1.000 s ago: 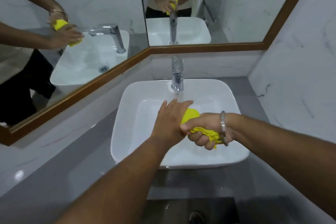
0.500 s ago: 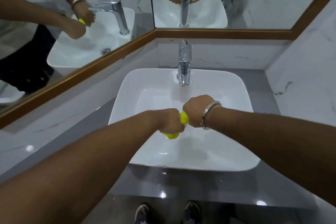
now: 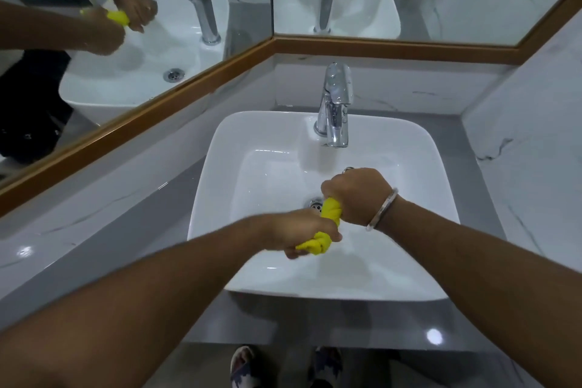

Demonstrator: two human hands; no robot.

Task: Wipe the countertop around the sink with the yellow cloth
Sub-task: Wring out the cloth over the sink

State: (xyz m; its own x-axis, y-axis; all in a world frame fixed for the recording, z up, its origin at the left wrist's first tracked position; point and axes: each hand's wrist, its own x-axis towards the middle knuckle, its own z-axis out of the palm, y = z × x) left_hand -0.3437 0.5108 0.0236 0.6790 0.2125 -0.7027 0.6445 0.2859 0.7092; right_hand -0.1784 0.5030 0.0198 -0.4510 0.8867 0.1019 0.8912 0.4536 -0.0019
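The cloth (image 3: 324, 224) is sitting twisted between both grips, over the sink (image 3: 419, 167). The left hand (image 3: 299, 230) and right hand (image 3: 356, 192) are each clenching an end, the tap (image 3: 335, 104) beyond them, the worktop (image 3: 157, 230) alongside.

Sink (image 3: 220, 167) sits on the counter (image 3: 151, 230), tap (image 3: 335, 104) at its back rim, mirrors behind. Both hands over the basin: right hand (image 3: 356, 195) behind, left hand (image 3: 299, 230) nearer, cloth (image 3: 327, 224) between them, above the drain (image 3: 315, 202).
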